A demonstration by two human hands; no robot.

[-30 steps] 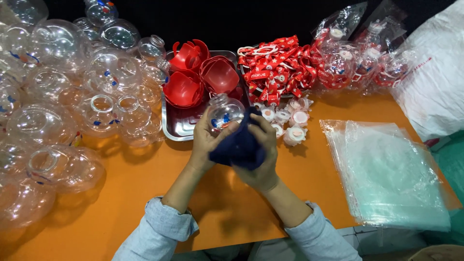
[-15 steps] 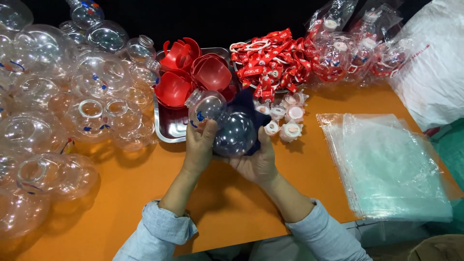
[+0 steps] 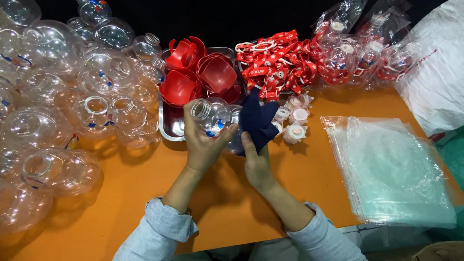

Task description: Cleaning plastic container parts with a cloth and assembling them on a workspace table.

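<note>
clear round plastic bottle point(image 3: 212, 116) held above the orange tabletop point(image 3: 145, 193), mouth tilted up-left | left hand point(image 3: 203, 145) grip wrapped around bottle | right hand point(image 3: 256, 159) grip closed on dark blue cloth point(image 3: 258, 121) touching bottle's side | red plastic cups in metal tray point(image 3: 169, 130) just behind | stack of clear bags point(image 3: 391, 169) well to the right

Packing workbench: orange table point(image 3: 145, 193), heaped clear bottles point(image 3: 96, 72), plastic bags point(image 3: 396, 169).
</note>
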